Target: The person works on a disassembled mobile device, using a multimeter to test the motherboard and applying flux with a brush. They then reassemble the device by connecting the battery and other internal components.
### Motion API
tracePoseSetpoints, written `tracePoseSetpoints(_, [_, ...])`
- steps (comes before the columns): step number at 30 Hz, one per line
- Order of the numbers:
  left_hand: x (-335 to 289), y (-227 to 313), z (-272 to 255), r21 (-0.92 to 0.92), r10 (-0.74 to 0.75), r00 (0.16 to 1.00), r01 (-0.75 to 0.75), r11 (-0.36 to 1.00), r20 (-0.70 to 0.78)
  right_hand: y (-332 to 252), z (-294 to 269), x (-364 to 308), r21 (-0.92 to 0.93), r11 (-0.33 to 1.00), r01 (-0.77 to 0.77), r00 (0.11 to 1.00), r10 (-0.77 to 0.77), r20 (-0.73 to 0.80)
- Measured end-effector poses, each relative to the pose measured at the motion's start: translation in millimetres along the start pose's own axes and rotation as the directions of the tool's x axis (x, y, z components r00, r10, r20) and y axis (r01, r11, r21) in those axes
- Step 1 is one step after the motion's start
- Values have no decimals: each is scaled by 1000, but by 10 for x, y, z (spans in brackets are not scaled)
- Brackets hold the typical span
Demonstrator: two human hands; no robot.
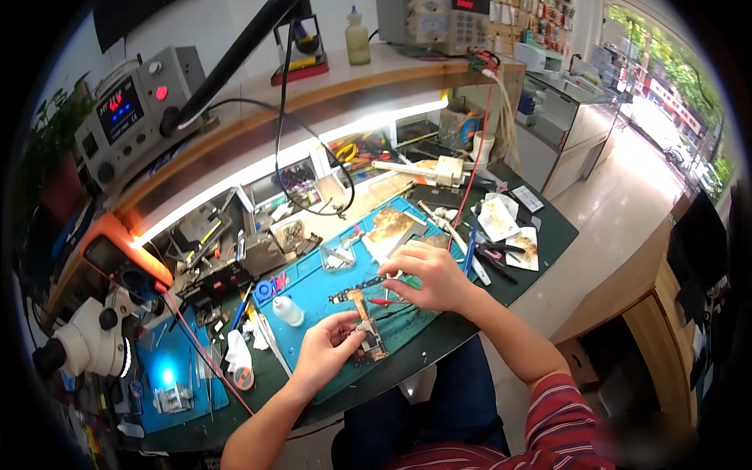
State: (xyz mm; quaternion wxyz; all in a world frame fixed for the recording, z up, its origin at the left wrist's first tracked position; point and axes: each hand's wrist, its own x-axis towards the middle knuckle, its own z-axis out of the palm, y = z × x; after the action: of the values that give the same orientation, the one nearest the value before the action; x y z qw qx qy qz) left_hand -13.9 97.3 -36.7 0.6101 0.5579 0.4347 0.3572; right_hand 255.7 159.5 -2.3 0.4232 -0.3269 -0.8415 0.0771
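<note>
Over the blue work mat point(317, 274), my left hand point(333, 348) grips the lower part of a small phone circuit board point(372, 342) between thumb and fingers. A copper-coloured flex strip point(359, 301) runs up from it to a narrow dark strip point(345, 296). At that strip's right end, my right hand point(431, 274) has thumb and forefinger closed; its fingers partly hide what is pinched. Under the right hand a red-handled probe point(384, 301) lies on the mat. A white dropper bottle point(288, 311) stands left of the board.
An orange multimeter point(125, 258) and a white microscope point(86, 337) occupy the left side. Behind the mat are a clear parts tray point(338, 255) and a stained pad point(395, 227). Pliers point(497, 254) and stained papers point(525, 247) lie right. A black cable point(280, 149) hangs overhead.
</note>
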Motion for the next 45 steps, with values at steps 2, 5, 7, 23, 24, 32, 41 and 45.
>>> tracePoseSetpoints(2, [-29, -11, -27, -33, -5, 1000, 5, 999, 9, -151, -1, -96, -29, 999, 39, 998, -38, 43])
tracePoseSetpoints(5, [-57, 25, -22, -60, -14, 1000, 14, 998, 4, -282, 68, -274, -131, 983, 126, 988, -113, 104])
tracePoseSetpoints(7, [-54, 10, -25, -62, -13, 1000, 13, 998, 4, -325, 128, -339, -172, 971, 164, 983, -147, 109])
tracePoseSetpoints(23, [-29, 146, -141, -159, -161, 983, 174, 972, 90, -300, 187, -360, -423, 781, 459, 888, -414, 200])
tracePoseSetpoints(24, [-26, 138, -147, -166, -164, 982, 178, 970, 95, -287, 193, -365, -412, 792, 451, 893, -406, 195])
tracePoseSetpoints(32, [-13, 54, -114, -131, -116, 990, 125, 983, 73, -353, 177, -364, -221, 972, 79, 996, -66, 65])
tracePoseSetpoints(41, [-34, 6, -41, -33, -5, 998, 7, 999, 57, -316, 266, -326, -116, 982, -146, 987, 153, 56])
tracePoseSetpoints(45, [-35, -30, -47, -35, 18, 999, -16, 999, 50, -336, 237, -288, -146, 981, -126, 987, 139, 85])
